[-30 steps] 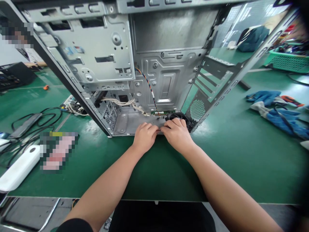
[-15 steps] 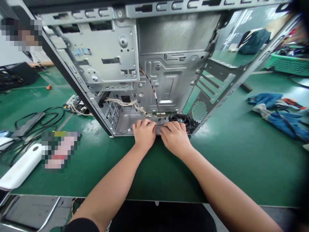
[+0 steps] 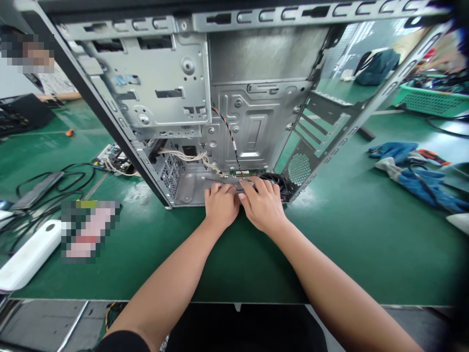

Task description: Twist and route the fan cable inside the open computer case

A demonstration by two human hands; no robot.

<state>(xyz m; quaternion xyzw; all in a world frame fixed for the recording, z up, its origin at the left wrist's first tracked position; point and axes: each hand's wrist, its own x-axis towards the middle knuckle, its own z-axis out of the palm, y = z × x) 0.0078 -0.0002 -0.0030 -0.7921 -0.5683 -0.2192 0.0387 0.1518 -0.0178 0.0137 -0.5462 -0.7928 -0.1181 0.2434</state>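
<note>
A computer case [image 3: 256, 122] stands open-sided on the table, its inner metal panel facing me. At its bottom, my left hand [image 3: 221, 205] has its fingers curled on a thin dark cable [image 3: 215, 182], which runs left to a small light connector. Close beside it, my right hand [image 3: 264, 203] is closed on the same cable near a black round fan [image 3: 274, 180]; its fingertips are partly hidden. Behind the hands lies a green circuit board strip [image 3: 240, 173]. An orange-and-black twisted cable [image 3: 230, 132] hangs down to it. A bundle of white wires [image 3: 190, 156] comes from the left.
Left on the green table [image 3: 176, 264] are a white device [image 3: 31, 259], black cables [image 3: 40, 195] and a loose circuit board [image 3: 115, 159]. To the right lie blue gloves [image 3: 421, 178] and a green basket [image 3: 428, 100]. Another person's arm [image 3: 64, 96] shows far left.
My right hand has shifted slightly left and up, nearer my left hand. The thin cable with its connector now shows left of my left hand.
</note>
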